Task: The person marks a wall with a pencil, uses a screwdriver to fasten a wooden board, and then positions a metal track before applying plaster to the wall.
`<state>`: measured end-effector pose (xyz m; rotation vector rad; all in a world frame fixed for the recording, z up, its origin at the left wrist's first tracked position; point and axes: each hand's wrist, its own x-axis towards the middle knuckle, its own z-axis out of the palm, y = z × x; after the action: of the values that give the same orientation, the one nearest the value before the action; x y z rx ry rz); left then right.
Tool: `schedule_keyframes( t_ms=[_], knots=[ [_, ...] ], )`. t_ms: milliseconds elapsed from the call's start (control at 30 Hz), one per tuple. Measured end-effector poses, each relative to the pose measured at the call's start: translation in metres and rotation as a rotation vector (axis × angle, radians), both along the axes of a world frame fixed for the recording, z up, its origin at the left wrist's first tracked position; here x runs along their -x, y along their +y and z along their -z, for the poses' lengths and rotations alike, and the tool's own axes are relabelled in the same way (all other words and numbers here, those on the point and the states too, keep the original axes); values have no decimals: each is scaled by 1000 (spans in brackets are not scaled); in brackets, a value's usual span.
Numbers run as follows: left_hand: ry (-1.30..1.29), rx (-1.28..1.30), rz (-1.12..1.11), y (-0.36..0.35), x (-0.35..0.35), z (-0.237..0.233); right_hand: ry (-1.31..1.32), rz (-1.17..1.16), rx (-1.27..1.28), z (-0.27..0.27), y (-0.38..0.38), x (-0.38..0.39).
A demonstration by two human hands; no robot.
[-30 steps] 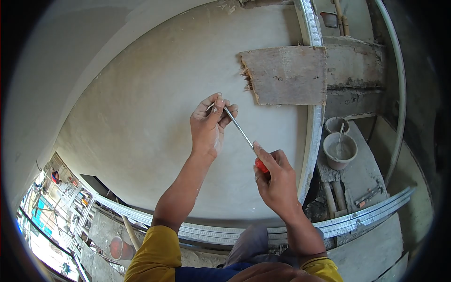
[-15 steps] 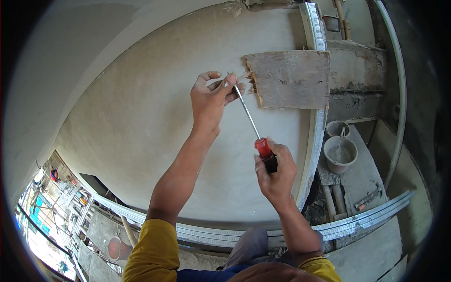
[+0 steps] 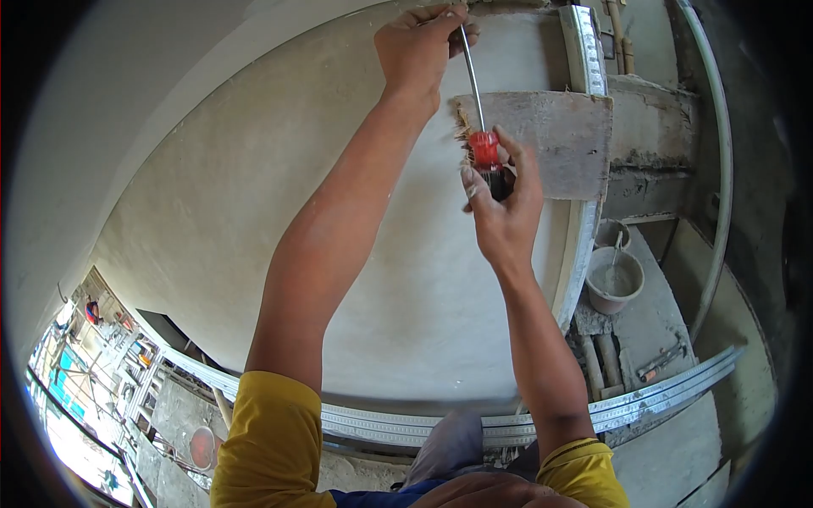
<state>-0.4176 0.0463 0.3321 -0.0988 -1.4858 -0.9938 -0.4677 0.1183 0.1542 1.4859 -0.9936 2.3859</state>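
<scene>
Screwdriver (image 3: 476, 106) before board (image 3: 559, 144), bucket (image 3: 614, 284) lower right, perhaps on ledge (image 3: 656, 317)

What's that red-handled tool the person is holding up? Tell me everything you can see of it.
A screwdriver: red handle with a black butt, and a long, thin, bare metal shaft. It points up, tilted slightly left. The right hand grips the handle from below; the left hand pinches the shaft near its tip, which that hand hides. Its handle overlaps the frayed edge of a wooden board behind it.
</scene>
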Motion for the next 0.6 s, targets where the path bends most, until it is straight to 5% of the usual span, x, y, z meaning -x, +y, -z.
schedule_keyframes(
  t_ms=[67,600],
  knots=[
    [-31,-16,-165,-9,7,-13,-3,6,21,-9,-8,-1],
    [20,135,-322,-42,-1,-24,-10,-35,114,-26,-52,-14]
  ],
)
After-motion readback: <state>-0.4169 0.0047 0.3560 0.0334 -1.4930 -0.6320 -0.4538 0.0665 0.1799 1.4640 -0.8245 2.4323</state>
